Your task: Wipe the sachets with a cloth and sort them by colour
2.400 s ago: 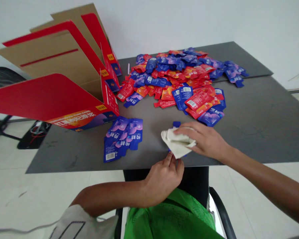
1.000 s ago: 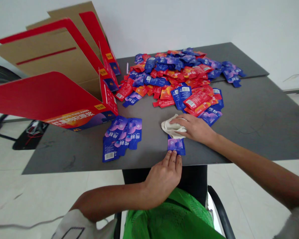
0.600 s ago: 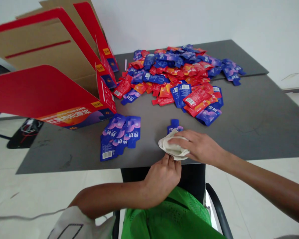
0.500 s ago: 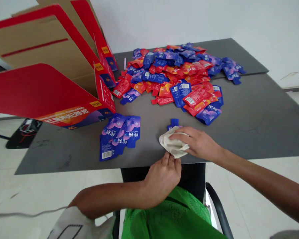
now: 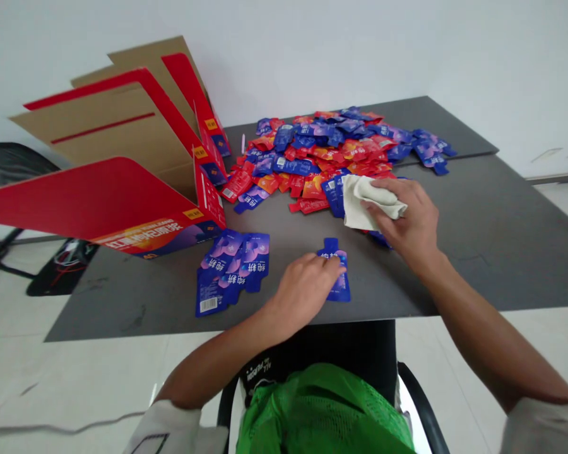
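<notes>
A white folded cloth (image 5: 366, 202) is gripped in my right hand (image 5: 414, 221), raised over the front of the sachet pile. A single blue sachet (image 5: 339, 291) lies flat near the table's front edge. Across its upper left part rests my left hand (image 5: 307, 287), fingers bent and closed on it; the thumb is hidden. To the left of that hand, several blue sachets (image 5: 236, 265) lie overlapping in a small group. Behind both hands spreads a large pile of red and blue sachets (image 5: 322, 151). The cloth covers part of the nearest ones.
Open red cardboard boxes (image 5: 170, 214) with raised flaps stand at the left of the grey table (image 5: 483, 252). A thin pale pen-like stick (image 5: 243, 144) is beside the pile. A white wall (image 5: 322, 57) rises behind. Green mesh cloth (image 5: 326, 403) covers my lap.
My right hand has lifted the cloth off the single blue sachet and moved up and right. My left hand has shifted from the sachet's lower edge onto its upper left. The view has tilted slightly.
</notes>
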